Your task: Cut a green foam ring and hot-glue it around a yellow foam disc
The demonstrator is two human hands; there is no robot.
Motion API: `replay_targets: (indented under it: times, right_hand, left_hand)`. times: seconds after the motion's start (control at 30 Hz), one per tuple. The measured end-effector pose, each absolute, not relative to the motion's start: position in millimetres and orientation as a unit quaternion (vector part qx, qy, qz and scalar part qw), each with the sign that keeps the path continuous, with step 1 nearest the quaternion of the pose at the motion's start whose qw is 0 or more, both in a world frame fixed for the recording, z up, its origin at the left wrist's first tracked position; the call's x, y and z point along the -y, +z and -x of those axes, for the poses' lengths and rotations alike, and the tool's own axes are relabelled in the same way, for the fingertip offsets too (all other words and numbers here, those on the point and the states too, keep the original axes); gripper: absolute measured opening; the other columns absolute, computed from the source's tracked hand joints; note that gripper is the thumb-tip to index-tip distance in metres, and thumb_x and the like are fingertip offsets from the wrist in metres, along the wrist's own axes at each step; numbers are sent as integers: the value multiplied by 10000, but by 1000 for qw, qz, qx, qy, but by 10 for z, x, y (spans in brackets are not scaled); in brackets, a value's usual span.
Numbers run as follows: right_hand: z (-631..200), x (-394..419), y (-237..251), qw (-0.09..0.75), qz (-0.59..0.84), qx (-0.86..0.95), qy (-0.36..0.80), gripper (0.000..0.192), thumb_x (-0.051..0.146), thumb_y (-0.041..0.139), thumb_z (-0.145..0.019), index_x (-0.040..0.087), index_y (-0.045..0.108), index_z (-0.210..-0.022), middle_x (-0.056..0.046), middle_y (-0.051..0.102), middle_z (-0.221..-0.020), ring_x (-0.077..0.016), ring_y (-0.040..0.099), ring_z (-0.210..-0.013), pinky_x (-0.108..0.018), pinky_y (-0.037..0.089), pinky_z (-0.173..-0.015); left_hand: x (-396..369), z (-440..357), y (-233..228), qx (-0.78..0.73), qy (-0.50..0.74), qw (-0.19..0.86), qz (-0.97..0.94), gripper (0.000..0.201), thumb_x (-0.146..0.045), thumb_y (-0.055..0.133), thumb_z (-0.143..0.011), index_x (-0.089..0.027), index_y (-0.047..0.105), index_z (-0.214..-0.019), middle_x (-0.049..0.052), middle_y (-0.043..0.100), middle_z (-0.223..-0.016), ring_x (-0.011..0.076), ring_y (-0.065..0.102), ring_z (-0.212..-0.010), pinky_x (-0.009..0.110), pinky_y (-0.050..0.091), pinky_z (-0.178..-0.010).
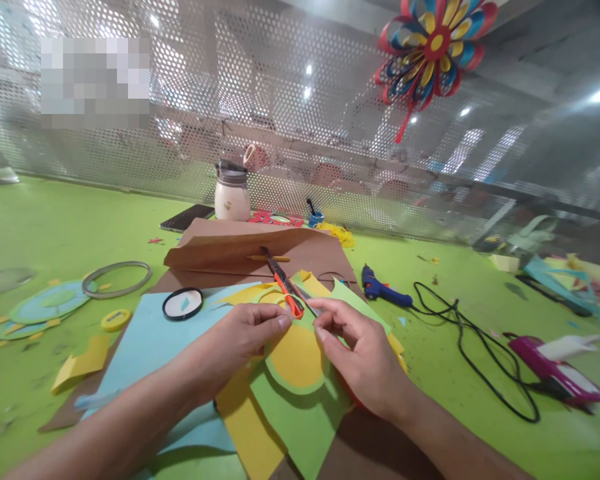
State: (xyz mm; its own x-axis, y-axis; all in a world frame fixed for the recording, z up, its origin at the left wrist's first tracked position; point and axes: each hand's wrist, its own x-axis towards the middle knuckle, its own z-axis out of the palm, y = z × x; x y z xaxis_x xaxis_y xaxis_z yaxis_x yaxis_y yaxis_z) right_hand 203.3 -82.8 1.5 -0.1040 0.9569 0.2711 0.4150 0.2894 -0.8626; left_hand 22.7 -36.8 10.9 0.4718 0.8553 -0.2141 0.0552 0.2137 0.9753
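Between my hands is a rounded green paper piece with a yellow paper circle (299, 357) on it. My left hand (257, 330) pinches its upper left edge between thumb and fingers. At the right edge, the fingertips of my right hand (357, 343) are closed on the paper. A thin metal blade (303, 293) juts past these fingers and a bit of red shows under the palm; they look like scissors, mostly hidden. An orange-red craft knife (283, 280) lies just beyond my fingertips. Green paper (303, 427) and a yellow sheet (247, 417) lie underneath.
Light blue paper (145, 333) and a black ring (183, 304) lie left, near a metal hoop (117, 280) and yellow tape roll (116, 320). A blue glue gun (385, 290) with black cord lies right, a magenta tool (555, 370) farther out. A bottle (233, 197) stands behind brown paper (220, 243).
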Motion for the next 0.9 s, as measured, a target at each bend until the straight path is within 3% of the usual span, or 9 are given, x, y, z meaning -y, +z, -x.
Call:
replay_targets:
  times: [0.1,0.2,0.4,0.63,0.77,0.9]
  right_hand:
    - [-2052,819,3,438,505,673,314,315,129,491,-846,265,542,-1125,27,579,-808,-118,558,-722,-220,448,-654]
    - [-2054,813,-7,438,503,673,320,324,128,494,-845,268,539,-1134,29,575,-807,-118,552,-722,-222,451,-657]
    - [-2023,825,14,426,497,674,342,333,119,492,-845,272,542,-1136,38,559,-792,-106,532,-690,-206,440,-614]
    - [-2135,732,14,468,498,640,350,249,243,484,-890,192,543,-1126,-37,635,-913,-149,607,-842,-274,474,-771]
    - [-2249,637,33,502,511,613,333,170,294,486,-895,159,586,-919,-23,618,-767,-140,593,-707,-279,478,-703]
    - [-2296,632,68,517,511,607,321,212,317,512,-887,172,568,-744,38,523,-586,-109,507,-555,-245,431,-584]
  left_hand:
    - [349,-213,104,-377,296,696,-535,255,-406,546,-800,-177,660,-805,32,663,-799,143,546,-691,220,366,-582]
    - [338,-212,99,-368,312,705,-520,359,-469,461,-826,-170,655,-785,44,643,-766,158,548,-685,241,377,-589]
    - [334,-261,87,-439,285,620,-584,243,-399,669,-678,-160,632,-701,-9,579,-622,129,465,-570,235,313,-523]
    - [341,-246,100,-448,311,626,-557,268,-436,622,-708,-170,608,-674,4,600,-626,143,499,-571,247,346,-522]
    - [335,-234,115,-444,327,623,-554,261,-438,640,-694,-180,610,-675,-4,592,-633,140,503,-572,235,340,-507]
    - [344,-235,131,-443,347,618,-548,251,-429,669,-668,-186,607,-659,-13,579,-632,131,492,-574,225,344,-505]
